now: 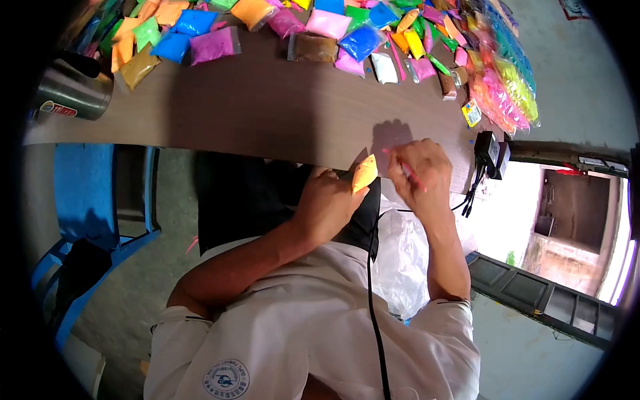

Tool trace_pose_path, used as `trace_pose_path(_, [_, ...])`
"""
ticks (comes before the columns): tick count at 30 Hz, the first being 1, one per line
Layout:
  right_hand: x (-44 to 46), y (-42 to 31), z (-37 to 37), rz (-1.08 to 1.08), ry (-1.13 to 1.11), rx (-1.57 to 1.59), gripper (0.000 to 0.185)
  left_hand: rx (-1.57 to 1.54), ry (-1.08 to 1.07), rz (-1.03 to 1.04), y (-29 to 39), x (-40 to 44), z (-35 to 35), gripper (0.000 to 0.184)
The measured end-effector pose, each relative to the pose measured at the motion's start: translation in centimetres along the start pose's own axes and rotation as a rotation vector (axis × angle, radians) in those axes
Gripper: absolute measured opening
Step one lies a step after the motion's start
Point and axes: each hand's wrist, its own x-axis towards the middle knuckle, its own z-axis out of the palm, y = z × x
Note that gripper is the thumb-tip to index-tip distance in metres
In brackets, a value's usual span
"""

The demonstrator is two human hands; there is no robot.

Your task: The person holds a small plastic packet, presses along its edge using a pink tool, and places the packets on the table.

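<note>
My left hand is closed around a small yellow-orange packet, which sticks up beyond the fingers near the table's front edge. To its right, my right hand is curled round a thin pink plastic stick. Part of the stick is hidden by the fingers. The two hands are apart, with the packet between them. Across the back of the brown table lie many colourful small packets of what looks like modelling clay, among them a purple packet and a blue packet.
A metal cup lies at the table's left. Bags of bright clay are piled at the right, near black plugs with cables. A blue chair stands at left. A clear plastic bag hangs below my right hand.
</note>
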Motion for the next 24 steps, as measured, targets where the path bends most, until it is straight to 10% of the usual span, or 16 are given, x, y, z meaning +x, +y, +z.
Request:
trace_pose_path(10, [-0.8,-0.9,0.3,0.009,-0.114,0.484,0.004,0.028,-0.084,-0.067,0.1,-0.2,0.3,0.017])
trace_pose_path(16, [-1.5,0.2,1.4,0.399,0.087,0.427,0.003,0.060,-0.165,-0.062,0.1,-0.5,0.0,0.018])
trace_pose_path(24, [-1.0,-0.7,0.7,0.052,-0.083,0.328,0.008,0.026,-0.079,-0.044,0.1,-0.3,0.2,0.016])
